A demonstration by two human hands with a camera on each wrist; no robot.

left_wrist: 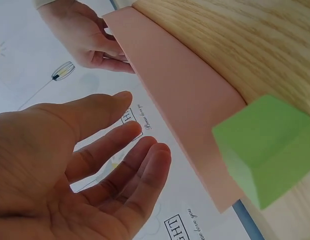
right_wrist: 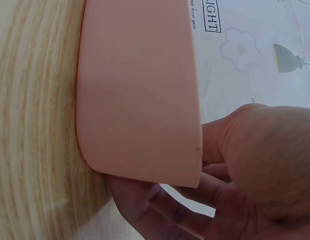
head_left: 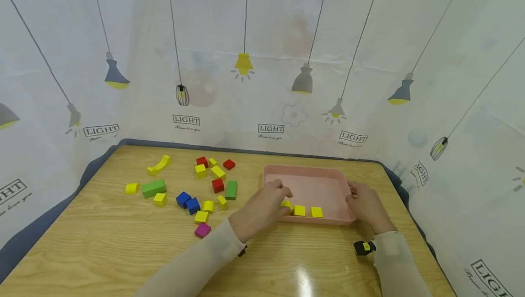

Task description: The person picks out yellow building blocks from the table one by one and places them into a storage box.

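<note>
The shallow pink tray (head_left: 313, 183) lies on the wooden table. Inside it, along the near wall, sit a yellow cube (head_left: 299, 211), another yellow cube (head_left: 316, 212) and a yellow piece (head_left: 285, 205) partly hidden by fingers. Over the tray's near left corner is my left hand (head_left: 266, 206), its fingers loosely bent and nothing between them in the left wrist view. My right hand (head_left: 369, 206) grips the tray's right side, thumb at the rim and fingers against the outer wall (right_wrist: 140, 100). A green block (left_wrist: 267, 150) stands just left of the tray.
Left of the tray lie several loose blocks: a red cube (head_left: 218, 185), a blue cube (head_left: 183, 199), a magenta block (head_left: 203, 230), a long green block (head_left: 153, 188) and a curved yellow piece (head_left: 159, 165). A lamp-printed curtain (head_left: 229, 119) surrounds the table (head_left: 123, 242).
</note>
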